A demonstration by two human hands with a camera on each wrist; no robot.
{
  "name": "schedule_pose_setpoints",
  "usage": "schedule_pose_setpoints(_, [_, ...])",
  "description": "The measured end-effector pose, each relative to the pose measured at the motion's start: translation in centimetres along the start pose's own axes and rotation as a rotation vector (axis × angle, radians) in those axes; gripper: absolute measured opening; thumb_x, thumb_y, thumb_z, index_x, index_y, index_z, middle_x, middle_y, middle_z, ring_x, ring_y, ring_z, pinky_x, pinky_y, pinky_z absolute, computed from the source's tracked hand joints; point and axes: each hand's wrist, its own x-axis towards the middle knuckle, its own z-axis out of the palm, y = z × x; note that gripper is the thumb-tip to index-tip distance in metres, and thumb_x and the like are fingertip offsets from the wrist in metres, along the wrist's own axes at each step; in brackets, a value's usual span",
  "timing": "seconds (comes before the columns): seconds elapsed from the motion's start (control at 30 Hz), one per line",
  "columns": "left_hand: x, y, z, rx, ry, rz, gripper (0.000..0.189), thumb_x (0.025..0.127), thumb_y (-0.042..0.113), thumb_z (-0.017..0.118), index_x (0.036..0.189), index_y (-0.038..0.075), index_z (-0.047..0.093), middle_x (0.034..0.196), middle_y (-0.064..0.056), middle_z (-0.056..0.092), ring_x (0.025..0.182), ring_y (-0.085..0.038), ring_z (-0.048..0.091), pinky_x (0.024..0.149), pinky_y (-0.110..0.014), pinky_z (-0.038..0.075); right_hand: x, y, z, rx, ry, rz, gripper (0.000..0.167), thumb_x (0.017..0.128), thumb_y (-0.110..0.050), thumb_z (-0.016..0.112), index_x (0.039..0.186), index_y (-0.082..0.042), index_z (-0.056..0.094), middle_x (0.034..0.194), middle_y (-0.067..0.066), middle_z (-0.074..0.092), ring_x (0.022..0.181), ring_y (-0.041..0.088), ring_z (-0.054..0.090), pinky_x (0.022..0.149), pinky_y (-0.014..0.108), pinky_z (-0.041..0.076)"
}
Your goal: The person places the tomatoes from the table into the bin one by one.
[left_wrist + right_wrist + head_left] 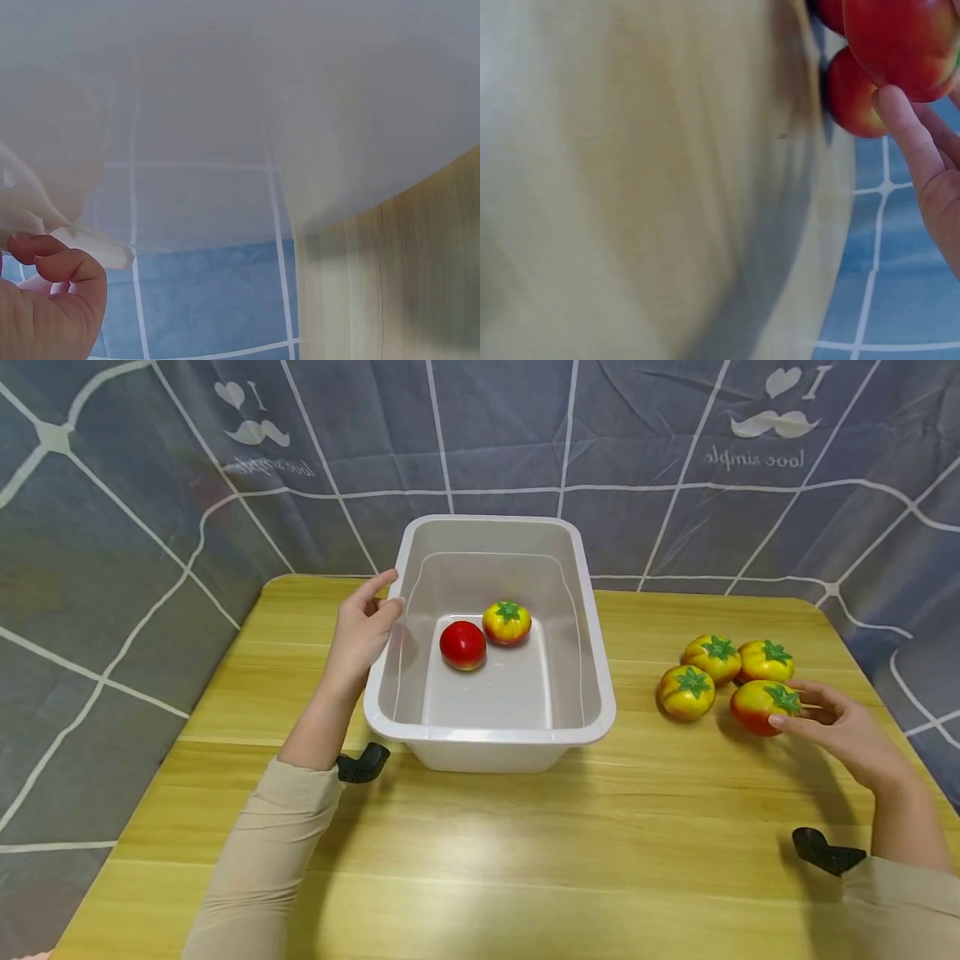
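Observation:
My left hand (365, 631) grips the left rim of a light grey plastic bin (491, 734); in the left wrist view, finger and thumb pinch the rim. Inside the bin lie a red tomato (462, 645) and a yellow tomato (507, 622) with a green leafy top. At the right, my right hand (847, 727) holds a yellow-and-red tomato (757, 706) between thumb and fingers. Beside it are three more yellow tomatoes, at the left (686, 692), the back (712, 658) and the right (767, 661). In the right wrist view, the held tomato (900, 45) shows its red underside.
Everything stands on a light wooden table (465, 860). Behind it hangs a grey-blue curtain (502, 435) with white lines, close to the bin's far side. A black wrist mount (363, 763) sits at the left cuff, another black mount (827, 852) at the right.

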Motion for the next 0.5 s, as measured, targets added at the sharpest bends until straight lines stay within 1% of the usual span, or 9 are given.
schedule_pose_setpoints(0.13, [-0.2, 0.1, -0.2, 0.01, 0.0, -0.012, 0.046, 0.093, 0.017, 0.05, 0.138, 0.014, 0.046, 0.088, -0.007, 0.048, 0.079, -0.017, 0.049, 0.069, -0.022, 0.049, 0.2, -0.8, -0.5, -0.018, -0.007, 0.005, 0.048, 0.09, -0.013, 0.06, 0.128, -0.037, 0.041, 0.111, -0.018, 0.036, 0.09, -0.013, 0.043, 0.068, 0.005, 0.039])
schedule_pose_setpoints(0.2, [-0.2, 0.1, -0.2, 0.012, 0.001, -0.015, 0.046, 0.093, 0.017, 0.05, 0.138, 0.014, 0.045, 0.089, -0.007, 0.048, 0.08, -0.017, 0.049, 0.07, -0.023, 0.049, 0.3, -1.3, -0.8, -0.002, -0.015, -0.008, 0.049, 0.09, -0.011, 0.06, 0.128, -0.036, 0.042, 0.111, -0.018, 0.036, 0.09, -0.014, 0.044, 0.068, 0.005, 0.039])
schedule_pose_setpoints(0.37, [-0.2, 0.2, -0.1, 0.004, 0.005, -0.009, 0.045, 0.093, 0.017, 0.05, 0.138, 0.013, 0.046, 0.088, -0.008, 0.048, 0.079, -0.017, 0.049, 0.07, -0.023, 0.048, 1.2, -3.0, -1.5, 0.025, -0.012, -0.061, 0.049, 0.089, -0.005, 0.059, 0.128, -0.031, 0.046, 0.109, -0.02, 0.044, 0.089, -0.012, 0.05, 0.069, 0.006, 0.041])
schedule_pose_setpoints(0.5, [-0.1, 0.3, -0.2, 0.009, -0.007, -0.009, 0.046, 0.093, 0.018, 0.051, 0.139, 0.012, 0.045, 0.089, -0.009, 0.047, 0.08, -0.017, 0.049, 0.072, -0.022, 0.048, 2.2, -4.7, -1.5, -0.004, -0.016, -0.094, 0.046, 0.088, -0.005, 0.061, 0.127, -0.026, 0.047, 0.108, -0.02, 0.05, 0.089, -0.007, 0.053, 0.069, 0.008, 0.043])
